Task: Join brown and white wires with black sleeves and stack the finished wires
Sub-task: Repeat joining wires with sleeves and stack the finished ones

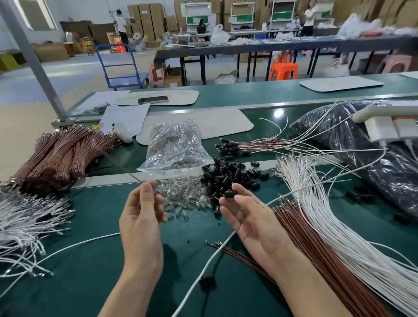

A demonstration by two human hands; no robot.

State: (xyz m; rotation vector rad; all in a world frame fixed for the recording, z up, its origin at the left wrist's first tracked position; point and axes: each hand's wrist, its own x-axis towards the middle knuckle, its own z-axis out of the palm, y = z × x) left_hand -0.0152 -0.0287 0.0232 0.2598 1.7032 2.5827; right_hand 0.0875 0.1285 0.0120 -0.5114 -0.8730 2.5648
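My right hand point(250, 220) is palm up and pinches one black sleeve point(230, 194) at its fingertips, beside the loose pile of black sleeves point(230, 175). My left hand point(141, 216) has curled fingers and pinches a thin blurred wire point(122, 167) that runs up and left towards the bundled brown wires point(59, 156). Loose brown wires point(327, 263) and white wires point(337, 224) fan out on the right. Finished wires point(255, 144) with black sleeves on their ends lie behind the pile. One white wire point(203, 268) passes under my right wrist.
A clear bag point(176, 145) and a heap of small clear parts point(185, 199) lie between my hands. More white wires point(19, 224) spread at the left. A large black bag point(383, 165) and a white lamp base point(388, 124) fill the right. The green belt point(100, 271) runs under everything.
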